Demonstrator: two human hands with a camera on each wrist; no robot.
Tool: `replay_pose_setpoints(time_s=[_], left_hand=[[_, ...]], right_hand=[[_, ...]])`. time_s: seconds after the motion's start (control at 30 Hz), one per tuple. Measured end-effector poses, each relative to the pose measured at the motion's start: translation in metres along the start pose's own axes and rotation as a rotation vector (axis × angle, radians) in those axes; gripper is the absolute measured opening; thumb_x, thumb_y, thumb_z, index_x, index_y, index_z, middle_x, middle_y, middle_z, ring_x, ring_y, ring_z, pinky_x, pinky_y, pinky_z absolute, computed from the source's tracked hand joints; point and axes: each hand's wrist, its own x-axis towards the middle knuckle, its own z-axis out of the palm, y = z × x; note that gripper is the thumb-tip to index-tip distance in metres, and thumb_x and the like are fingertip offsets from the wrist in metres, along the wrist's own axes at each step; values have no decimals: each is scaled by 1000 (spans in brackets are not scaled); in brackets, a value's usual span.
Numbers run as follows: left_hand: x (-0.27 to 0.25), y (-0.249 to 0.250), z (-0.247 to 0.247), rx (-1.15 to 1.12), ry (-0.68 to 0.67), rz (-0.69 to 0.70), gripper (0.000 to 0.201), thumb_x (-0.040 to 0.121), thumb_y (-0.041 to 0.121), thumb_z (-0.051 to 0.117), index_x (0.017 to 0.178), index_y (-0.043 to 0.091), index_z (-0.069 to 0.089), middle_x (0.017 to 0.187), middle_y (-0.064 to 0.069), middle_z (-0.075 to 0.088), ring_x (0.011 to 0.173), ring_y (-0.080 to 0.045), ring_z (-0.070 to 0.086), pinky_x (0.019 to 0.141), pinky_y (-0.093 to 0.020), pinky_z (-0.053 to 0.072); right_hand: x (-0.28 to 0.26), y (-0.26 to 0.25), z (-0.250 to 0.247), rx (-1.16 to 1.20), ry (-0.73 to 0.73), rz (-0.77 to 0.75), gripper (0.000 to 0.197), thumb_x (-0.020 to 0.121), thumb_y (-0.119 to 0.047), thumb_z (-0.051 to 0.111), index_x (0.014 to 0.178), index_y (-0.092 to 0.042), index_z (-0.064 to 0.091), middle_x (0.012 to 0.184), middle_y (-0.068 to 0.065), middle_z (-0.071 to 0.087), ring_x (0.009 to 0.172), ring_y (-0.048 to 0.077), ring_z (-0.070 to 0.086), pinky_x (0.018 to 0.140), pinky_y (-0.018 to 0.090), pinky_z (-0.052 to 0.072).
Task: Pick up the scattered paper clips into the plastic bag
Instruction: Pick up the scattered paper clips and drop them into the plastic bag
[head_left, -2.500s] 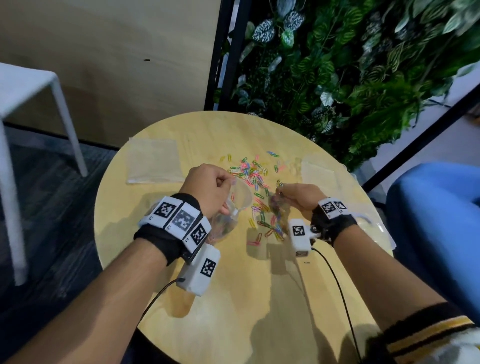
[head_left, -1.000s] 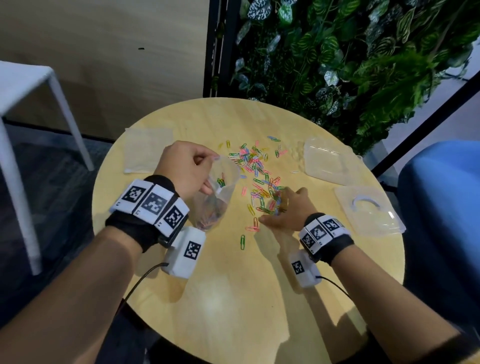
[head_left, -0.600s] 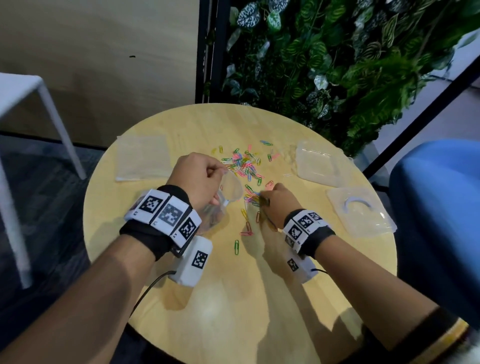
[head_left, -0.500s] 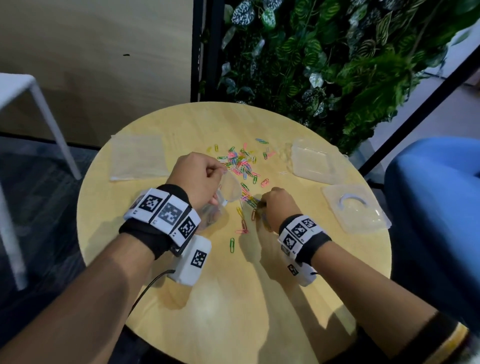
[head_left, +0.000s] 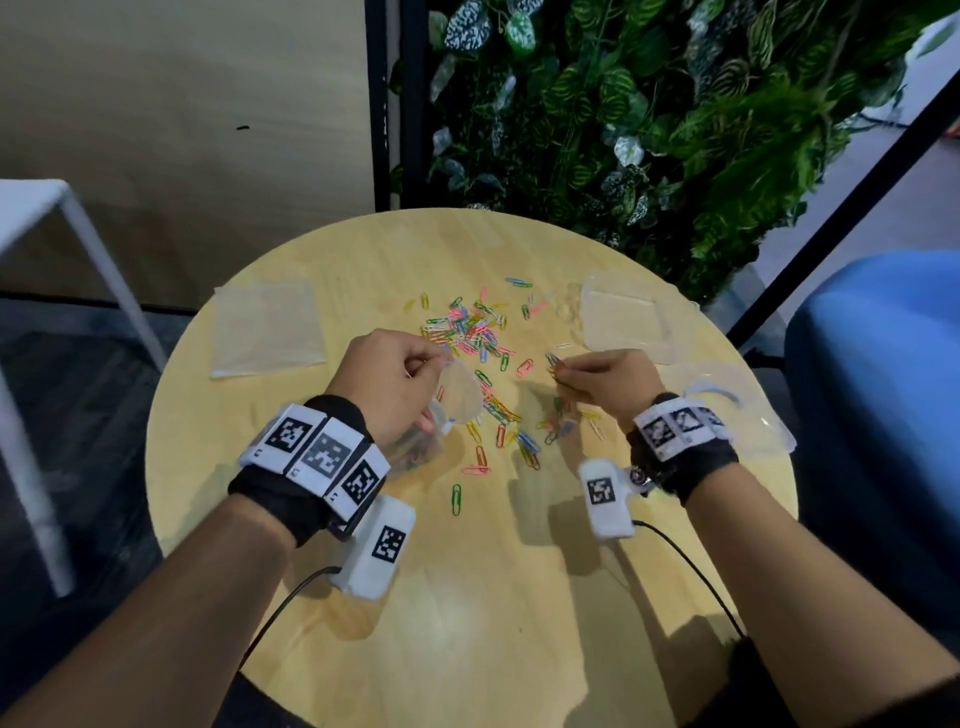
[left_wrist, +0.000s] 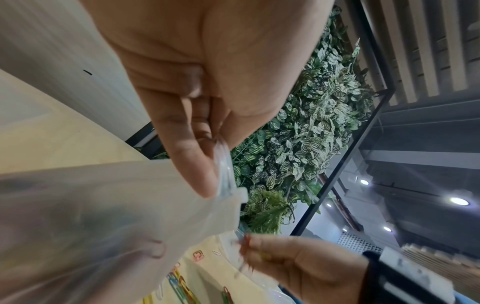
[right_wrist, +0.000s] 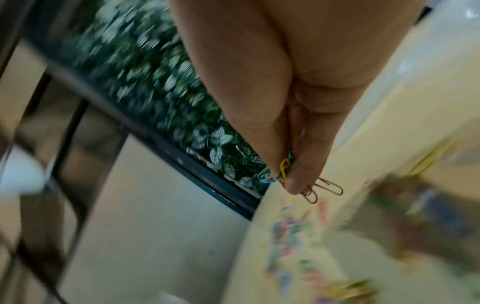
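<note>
My left hand (head_left: 400, 371) pinches the rim of a clear plastic bag (head_left: 457, 397) above the round wooden table (head_left: 467, 597); the bag (left_wrist: 103, 216) hangs below the thumb in the left wrist view. My right hand (head_left: 592, 376) is lifted to the right of the bag's mouth and pinches a small bunch of paper clips (right_wrist: 288, 170) between thumb and fingers. Several coloured paper clips (head_left: 467, 330) lie scattered at the table's middle, and more clips (head_left: 524, 447) lie between my hands. A green clip (head_left: 456, 499) lies alone nearer to me.
A flat clear bag (head_left: 267, 330) lies at the table's left. A clear plastic lid (head_left: 623, 317) and a clear tray (head_left: 737, 410) sit at the right. A plant wall (head_left: 649, 114) stands behind, a white stool (head_left: 47, 208) to the left, a blue seat (head_left: 883, 389) to the right.
My right hand gathered clips on the table half a second ago and has now risen with them toward the bag's mouth. The left hand keeps holding the bag.
</note>
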Motion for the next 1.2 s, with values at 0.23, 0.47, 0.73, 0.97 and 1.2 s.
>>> replay_pose_setpoints(time_s=[0.23,0.47,0.73,0.97,1.2], left_hand=[[5,-1,8,17,24,5,20,97,15,56,102,14,75,77,5,70,43,-10,67,45,-9,45],[0,-1,21,2,-33,21,18,97,14,57,101,10,75,82,0,73,44,-7,66,40,-11,45],[-2,-1,15,-50,-50,3,17,97,13,58,102,10,74,58,6,65,41,-4,64,44,-10,47],[5,-6,-23,11,69,-8,18,97,17,57,100,15,75,70,0,69,48,-12,69,52,-22,58],[3,-24,-58,-47,164,-63,19,97,14,56,97,15,75,71,-10,69,56,-25,73,70,-45,62]], right_hand=[[-49,-43,38,657,-602,158,23,90,5,57,111,13,61,93,13,73,83,15,73,75,18,58],[-61,-32,69,439,-403,114,30,90,13,51,118,10,61,106,24,66,81,22,67,76,21,59],[-67,-36,70,-402,-281,-456,27,87,-7,59,101,-21,77,76,-10,69,59,-5,57,57,1,38],[-77,-37,51,-291,-192,-758,36,86,3,53,98,-20,77,107,-6,73,102,3,65,87,23,53],[-112,26,81,-1185,-655,-897,54,99,-45,35,150,-26,30,161,5,16,147,33,16,117,49,20]])
